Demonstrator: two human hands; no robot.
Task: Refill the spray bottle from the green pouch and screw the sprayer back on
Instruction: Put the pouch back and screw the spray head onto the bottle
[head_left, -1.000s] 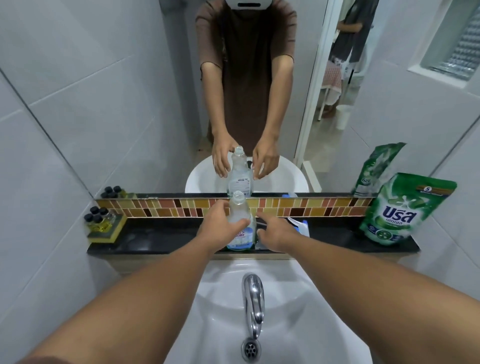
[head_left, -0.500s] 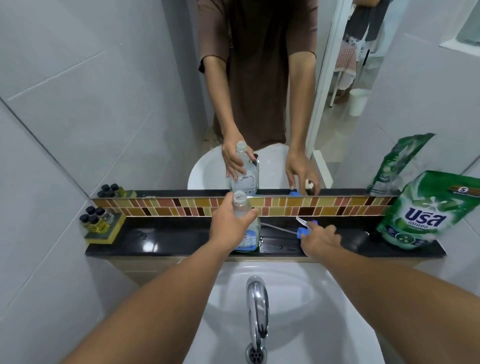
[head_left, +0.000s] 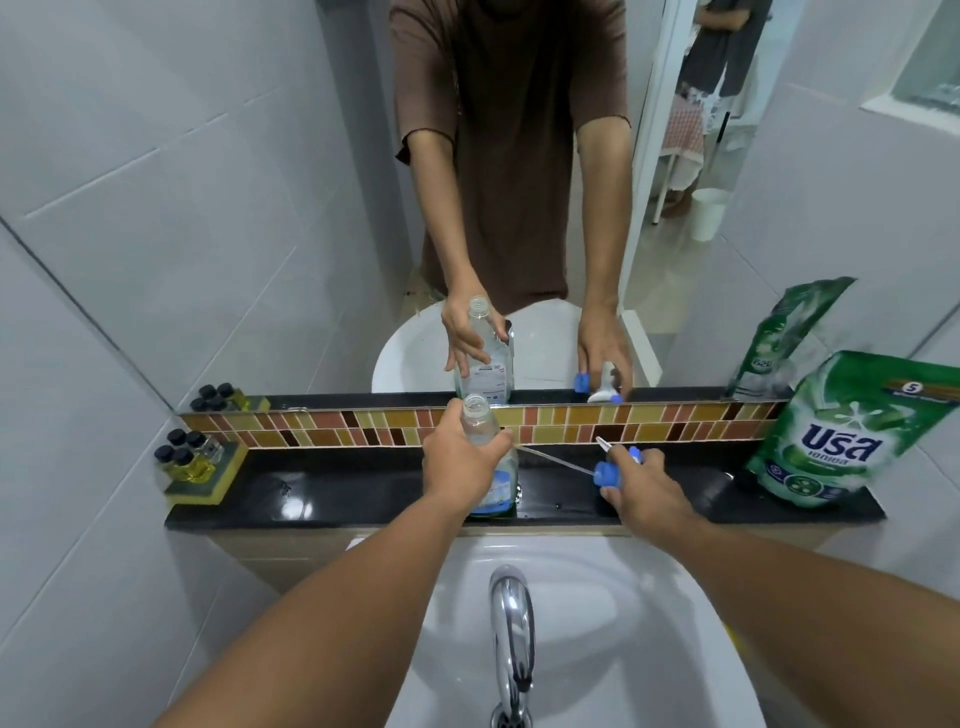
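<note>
On the black shelf (head_left: 363, 493) beyond the sink, your left hand (head_left: 457, 462) grips the uncapped spray bottle (head_left: 480, 431) upright while your right hand (head_left: 641, 488) clasps the sprayer (head_left: 613, 470), so lay it down clear before reaching far right for the green pouch (head_left: 841, 426).

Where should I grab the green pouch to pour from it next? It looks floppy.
Take the green pouch by its upper body from the front left, the free side: it stands upright on the ledge, leaning against the wall to the right. The right hand, nearest, still holds the sprayer.
</note>
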